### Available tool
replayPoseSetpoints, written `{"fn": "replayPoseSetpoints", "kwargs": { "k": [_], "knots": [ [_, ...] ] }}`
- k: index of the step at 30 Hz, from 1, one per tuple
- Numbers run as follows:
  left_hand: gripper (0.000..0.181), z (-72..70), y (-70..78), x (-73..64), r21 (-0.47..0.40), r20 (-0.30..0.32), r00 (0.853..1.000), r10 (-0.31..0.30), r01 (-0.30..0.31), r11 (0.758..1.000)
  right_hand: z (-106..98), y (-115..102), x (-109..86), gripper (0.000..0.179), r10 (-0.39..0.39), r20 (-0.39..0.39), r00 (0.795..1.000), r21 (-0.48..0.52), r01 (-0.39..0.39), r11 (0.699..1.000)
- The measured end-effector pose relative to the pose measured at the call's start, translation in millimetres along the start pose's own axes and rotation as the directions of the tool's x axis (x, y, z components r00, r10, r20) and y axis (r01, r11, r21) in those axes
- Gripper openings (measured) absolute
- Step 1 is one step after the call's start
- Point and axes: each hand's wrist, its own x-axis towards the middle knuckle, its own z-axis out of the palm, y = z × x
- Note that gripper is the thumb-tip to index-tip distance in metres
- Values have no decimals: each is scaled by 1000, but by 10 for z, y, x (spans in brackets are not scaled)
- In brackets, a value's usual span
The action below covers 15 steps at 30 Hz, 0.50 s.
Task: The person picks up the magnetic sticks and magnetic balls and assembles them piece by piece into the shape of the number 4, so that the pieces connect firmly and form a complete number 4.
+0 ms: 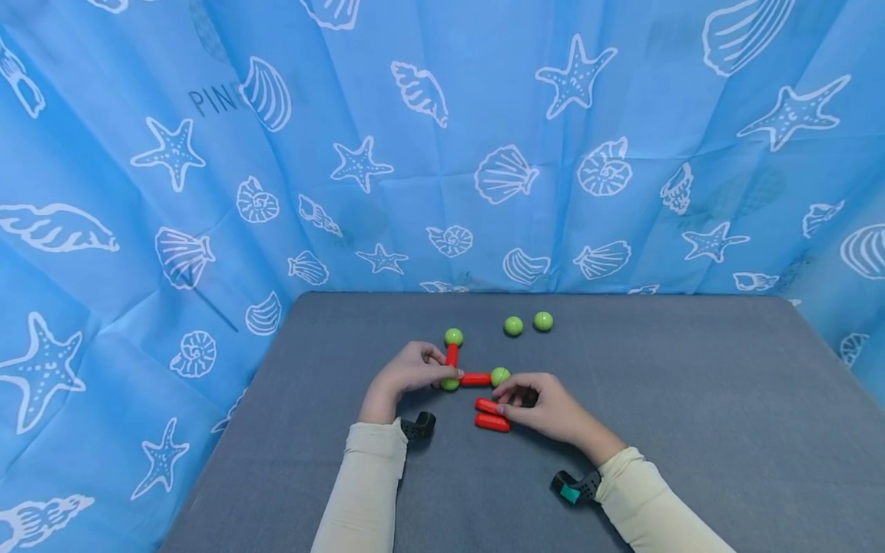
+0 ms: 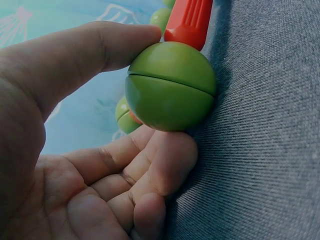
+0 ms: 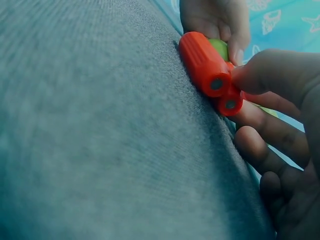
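Observation:
My left hand point(image 1: 417, 367) grips a green ball point(image 2: 170, 87) between thumb and fingers at the corner of an L-shaped assembly. From that corner one red rod point(image 1: 452, 355) runs back to a second green ball point(image 1: 453, 336). Another red rod point(image 1: 475, 379) reaches right to a third ball point(image 1: 500, 376). Nearer the front, my right hand point(image 1: 546, 405) pinches a loose red rod point(image 3: 231, 103) with a grey disc in its end. Beside it lies a matching ribbed red rod point(image 3: 204, 65), close by the right thumb.
Two loose green balls, one on the left point(image 1: 513, 326) and one on the right point(image 1: 543, 321), sit farther back on the grey table point(image 1: 677, 384). A blue curtain point(image 1: 442, 153) with shell prints hangs behind and along the left side. Black wrist devices are strapped at both cuffs.

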Motion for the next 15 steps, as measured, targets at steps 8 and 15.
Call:
{"fn": "replayPoseSetpoints", "kwargs": {
  "k": [8, 15],
  "knots": [
    [41, -6, 4, 4, 0, 5, 1000, -2, 2, 1000, -11, -2, -11, 22, -6, 4, 1000, 12, 6, 1000],
    [42, -10, 7, -4, -3, 8, 1000, -3, 3, 1000, -12, 7, -3, 23, 14, 17, 1000, 6, -14, 1000]
  ]
}}
